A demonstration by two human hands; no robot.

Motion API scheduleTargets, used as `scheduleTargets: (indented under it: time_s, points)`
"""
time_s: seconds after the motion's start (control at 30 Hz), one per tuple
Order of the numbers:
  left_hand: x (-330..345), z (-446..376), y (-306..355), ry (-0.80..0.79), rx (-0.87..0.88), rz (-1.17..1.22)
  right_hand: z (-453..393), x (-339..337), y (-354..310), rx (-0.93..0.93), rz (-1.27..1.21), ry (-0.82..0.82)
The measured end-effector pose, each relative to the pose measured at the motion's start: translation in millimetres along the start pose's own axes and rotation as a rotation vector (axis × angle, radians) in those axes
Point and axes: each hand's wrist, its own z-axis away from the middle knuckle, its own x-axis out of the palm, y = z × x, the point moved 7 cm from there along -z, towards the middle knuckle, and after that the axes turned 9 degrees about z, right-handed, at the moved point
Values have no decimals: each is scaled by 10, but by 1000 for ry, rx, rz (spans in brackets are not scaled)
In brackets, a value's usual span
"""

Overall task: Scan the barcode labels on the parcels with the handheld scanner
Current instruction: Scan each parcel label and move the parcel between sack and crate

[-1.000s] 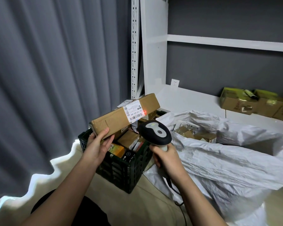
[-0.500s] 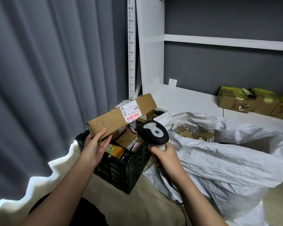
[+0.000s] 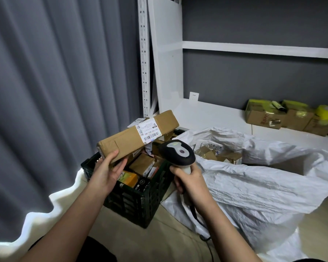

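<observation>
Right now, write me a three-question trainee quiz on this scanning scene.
1. True or false: the left hand holds the long brown parcel above the black crate.
2. The right hand grips: A) tape roll B) handheld scanner C) white sack
3. Fill in: the parcel's barcode label faces ____ the camera.

Key: 1 true; 2 B; 3 toward.

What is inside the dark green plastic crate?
The dark green plastic crate holds several small parcels: brown cardboard boxes and an orange-and-green carton. The long brown cardboard parcel held above covers the crate's far side, and lower layers are hidden.
</observation>
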Motion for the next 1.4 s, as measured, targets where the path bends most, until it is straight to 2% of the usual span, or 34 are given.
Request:
scheduleTargets:
  time_s: [0.17,0.27,0.4,0.53,0.63,0.8,0.83,0.9,0.97,1.0,1.1,1.13,1.3,1.4]
  points:
    - [621,-39,-212,-91,14,-198,-136,-630,-93,12,-141,192]
    - [1153,-12,-509,-230,17,-399,-157,-1106,-128,10,-197,299]
    - [1842,55,-1187,-319,49,-695,-71,-1764,-170,4,-192,460]
    - [2347,124,-2068,-424,-27,-870,49,-2307,-207,-19,-186,577]
    - [2554,57,-2747,-500,-64,-964,87,-2614,-163,-4,-198,623]
    - [2550,-180,-3672,-491,-153,-1208,38,-2988,47,39,-185,689]
    - [2529,-199,-3785,-500,-170,-1301,22,-3023,92,41,-188,692]
    - [2436,-264,-3975,-574,-197,-1655,-14,-3056,168,49,-197,687]
    - [2377,-275,-3951,-612,-133,-2067,-39,-3044,215,61,-204,677]
    - [2366,-249,-3899,-622,-153,-2166,-49,-3028,229,67,-206,673]
    - [2365,-197,-3703,-682,-323,-1997,-70,-2944,230,81,-205,657]
    - [2366,-223,-3591,-702,-297,-1950,-78,-2901,214,82,-198,649]
    - [2241,-502,-2850,-645,-69,-2008,-182,-2499,77,66,-178,564]
    - [1999,-603,-2100,-530,115,-1964,-281,-2063,10,67,-195,452]
